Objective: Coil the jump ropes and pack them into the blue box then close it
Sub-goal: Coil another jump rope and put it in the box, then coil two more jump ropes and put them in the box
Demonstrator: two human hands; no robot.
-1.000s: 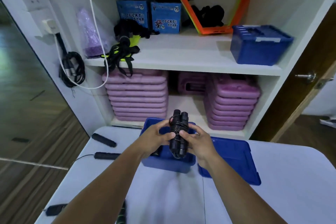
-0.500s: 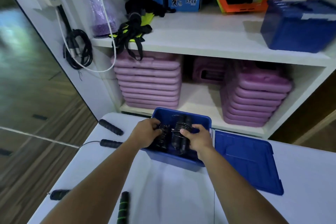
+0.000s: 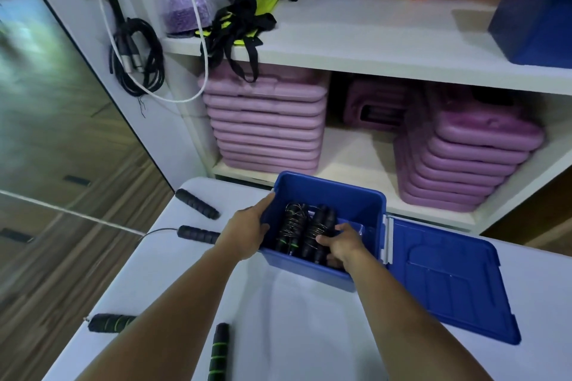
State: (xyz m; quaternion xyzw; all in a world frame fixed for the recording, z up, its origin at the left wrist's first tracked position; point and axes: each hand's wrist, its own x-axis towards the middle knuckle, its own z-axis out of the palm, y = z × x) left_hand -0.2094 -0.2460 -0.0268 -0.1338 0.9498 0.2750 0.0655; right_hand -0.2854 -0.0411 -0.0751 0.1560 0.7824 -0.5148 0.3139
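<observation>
Since a moment ago we have lowered the coiled rope point(image 3: 318, 230) from above the blue box point(image 3: 346, 195) down into it, beside another bundle point(image 3: 289, 230) at its 9 o'clock. Our right hand point(image 3: 340, 244) is curled around the rope; our left hand point(image 3: 247, 230) grips the box's wall. Two ropes look packed. At 8 o'clock on the table point(image 3: 294, 334), black handles point(image 3: 198, 233) and green-striped handles point(image 3: 218, 349) wait uncoiled. The lid point(image 3: 448, 281) lies open at 3 o'clock.

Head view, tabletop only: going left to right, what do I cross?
green-banded handle at the table edge → second green-banded handle → left hand → coiled ropes in the blue box → right hand → lid
</observation>
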